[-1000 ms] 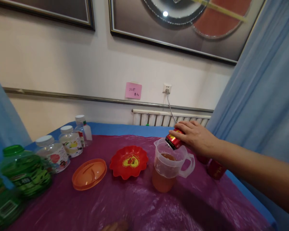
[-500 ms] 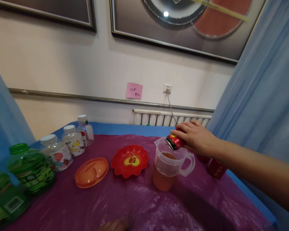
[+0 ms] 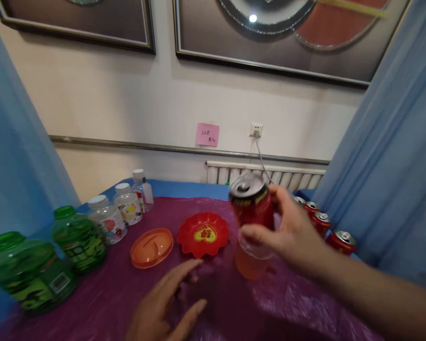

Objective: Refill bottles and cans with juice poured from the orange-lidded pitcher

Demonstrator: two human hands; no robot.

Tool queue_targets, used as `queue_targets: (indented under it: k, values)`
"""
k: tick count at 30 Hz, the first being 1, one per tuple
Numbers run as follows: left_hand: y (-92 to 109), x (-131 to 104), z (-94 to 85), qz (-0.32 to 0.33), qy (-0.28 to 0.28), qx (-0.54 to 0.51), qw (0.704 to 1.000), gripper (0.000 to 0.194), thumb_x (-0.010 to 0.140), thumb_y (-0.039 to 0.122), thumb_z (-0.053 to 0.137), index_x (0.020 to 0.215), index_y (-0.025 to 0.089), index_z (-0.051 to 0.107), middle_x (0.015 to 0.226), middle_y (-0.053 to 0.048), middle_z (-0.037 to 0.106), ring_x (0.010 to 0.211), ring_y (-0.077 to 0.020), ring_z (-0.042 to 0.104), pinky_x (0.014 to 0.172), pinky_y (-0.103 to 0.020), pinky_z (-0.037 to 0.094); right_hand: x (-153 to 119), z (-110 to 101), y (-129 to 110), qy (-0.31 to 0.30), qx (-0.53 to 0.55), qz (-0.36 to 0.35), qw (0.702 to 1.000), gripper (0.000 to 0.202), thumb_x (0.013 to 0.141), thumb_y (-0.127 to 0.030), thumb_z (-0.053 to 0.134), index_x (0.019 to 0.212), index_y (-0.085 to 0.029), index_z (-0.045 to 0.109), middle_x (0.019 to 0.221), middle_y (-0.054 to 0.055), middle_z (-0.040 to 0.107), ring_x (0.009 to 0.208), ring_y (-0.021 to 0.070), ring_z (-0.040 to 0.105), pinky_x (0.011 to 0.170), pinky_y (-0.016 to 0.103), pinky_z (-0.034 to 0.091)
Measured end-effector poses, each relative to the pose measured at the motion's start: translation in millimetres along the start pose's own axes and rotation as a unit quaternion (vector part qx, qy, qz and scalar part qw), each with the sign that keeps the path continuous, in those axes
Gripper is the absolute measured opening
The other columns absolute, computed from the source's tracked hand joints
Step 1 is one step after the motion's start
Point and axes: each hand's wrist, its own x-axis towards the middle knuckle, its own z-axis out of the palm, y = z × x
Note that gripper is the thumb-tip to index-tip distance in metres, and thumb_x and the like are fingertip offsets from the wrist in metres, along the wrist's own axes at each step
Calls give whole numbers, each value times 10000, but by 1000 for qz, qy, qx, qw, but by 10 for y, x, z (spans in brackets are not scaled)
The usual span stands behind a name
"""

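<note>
1. Far left of the grip: bulging green-tinted plastic bottles (image 3: 31,274), then clear white-capped jars (image 3: 108,220).
2. Left: glossy orange plastic lid (image 3: 152,248).
3. Lower left: left hand (image 3: 166,296), fingers apart, nothing held.
4. Nearer left: scalloped red plastic plate (image 3: 188,234).
5. In the grip: red drink can (image 3: 252,203), smooth metal, near upright, leaning slightly left; right hand (image 3: 291,227) clamped around it, left well apart.
6. Just below, partly hidden: translucent plastic jug (image 3: 252,251), amber liquid (image 3: 250,270) inside; contact with can unclear.
7. Right: row of red cans (image 3: 321,223).
</note>
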Motion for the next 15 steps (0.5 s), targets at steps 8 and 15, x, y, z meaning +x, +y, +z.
queue_targets:
  k: [8,15]
  values:
    - [540,400,-69,-87,36,-146,985,728,680,528,804,1303,206,608,1270,-118,725,1126,-317,707,919,-394,611,-667,1141,-57,-90,110,72,987,600,700,-276,816,1212,-205,511,1162,107,636,1089,294,637,970,485,519]
    - [163,754,-97,-117,15,-71,990,543,738,440,744,1205,200,605,1184,-86,744,1078,-267,712,923,-368,577,-1141,1486,345,-61,90,83,991,898,729,-285,780,1492,-226,310,1489,177,482,1382,357,487,1123,554,432]
